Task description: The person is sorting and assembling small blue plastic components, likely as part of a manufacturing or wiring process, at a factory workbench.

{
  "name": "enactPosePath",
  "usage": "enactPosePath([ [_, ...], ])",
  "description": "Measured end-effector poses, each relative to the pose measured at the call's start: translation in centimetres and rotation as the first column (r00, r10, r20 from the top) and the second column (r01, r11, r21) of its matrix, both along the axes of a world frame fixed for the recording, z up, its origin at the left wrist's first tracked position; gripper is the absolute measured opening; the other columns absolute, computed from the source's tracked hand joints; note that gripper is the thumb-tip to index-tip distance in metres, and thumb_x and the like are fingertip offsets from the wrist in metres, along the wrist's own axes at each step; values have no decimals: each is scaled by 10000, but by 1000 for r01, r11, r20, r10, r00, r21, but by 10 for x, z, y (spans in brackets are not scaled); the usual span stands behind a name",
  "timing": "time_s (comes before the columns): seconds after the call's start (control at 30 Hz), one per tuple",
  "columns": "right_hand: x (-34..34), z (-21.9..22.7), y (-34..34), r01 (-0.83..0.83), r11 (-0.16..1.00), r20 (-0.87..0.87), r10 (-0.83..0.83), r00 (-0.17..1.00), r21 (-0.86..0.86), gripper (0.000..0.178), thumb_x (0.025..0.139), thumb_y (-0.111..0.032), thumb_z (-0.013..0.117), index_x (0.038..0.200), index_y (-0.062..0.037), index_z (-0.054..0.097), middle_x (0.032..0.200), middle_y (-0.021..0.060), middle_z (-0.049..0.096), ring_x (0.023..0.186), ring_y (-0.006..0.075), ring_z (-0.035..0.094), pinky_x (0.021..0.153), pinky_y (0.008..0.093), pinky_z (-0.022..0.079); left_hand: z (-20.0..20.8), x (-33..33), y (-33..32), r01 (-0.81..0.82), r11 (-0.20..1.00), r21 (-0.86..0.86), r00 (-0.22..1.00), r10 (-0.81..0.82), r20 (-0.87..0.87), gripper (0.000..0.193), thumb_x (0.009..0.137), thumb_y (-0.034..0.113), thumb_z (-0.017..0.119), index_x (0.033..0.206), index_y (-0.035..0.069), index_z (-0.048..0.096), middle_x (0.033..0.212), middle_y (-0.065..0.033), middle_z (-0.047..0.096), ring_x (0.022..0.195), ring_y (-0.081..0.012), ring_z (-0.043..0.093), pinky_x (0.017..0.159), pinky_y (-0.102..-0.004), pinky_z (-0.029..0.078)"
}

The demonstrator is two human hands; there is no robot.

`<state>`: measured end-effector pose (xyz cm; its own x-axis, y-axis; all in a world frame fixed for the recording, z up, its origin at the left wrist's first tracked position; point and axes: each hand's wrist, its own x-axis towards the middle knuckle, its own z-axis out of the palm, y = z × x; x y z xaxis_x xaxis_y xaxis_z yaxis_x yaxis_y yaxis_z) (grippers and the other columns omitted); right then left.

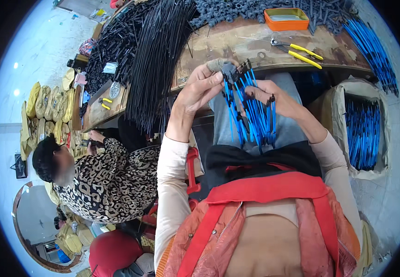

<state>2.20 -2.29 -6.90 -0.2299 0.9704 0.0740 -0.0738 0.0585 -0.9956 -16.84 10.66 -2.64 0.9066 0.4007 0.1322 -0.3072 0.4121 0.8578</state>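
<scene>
My left hand (199, 87) pinches a dark grey plastic piece (230, 71) between thumb and fingers, a greyish wrap showing on one finger. Just right of it, my right hand (278, 98) is closed around a bundle of thin blue rods (254, 115) with black end fittings. The rods fan downward over my lap, and some hang right beneath the grey piece. Whether that piece is joined to a rod, I cannot tell. Both hands are close together in front of the bench edge.
On the wooden bench (218, 48) lie yellow-handled pliers (297, 51), an orange tin (287, 19), long black rods (156, 60) and heaped grey parts (227, 11). More blue rods (373, 55) rest at right, above a lined bin (338, 111) of them. A co-worker (112, 180) sits at left.
</scene>
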Motion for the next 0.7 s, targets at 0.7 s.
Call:
enactPosePath([
  [0.7, -51, 30, -54, 283, 959, 223, -272, 936, -21, 272, 997, -252, 523, 969, 10, 589, 711, 44, 589, 644, 89, 512, 595, 288, 432, 39, -26, -102, -384, 627, 678, 723, 661, -200, 347, 911, 111, 636, 1210, -61, 596, 1020, -175, 704, 990, -182, 657, 886, -293, 483],
])
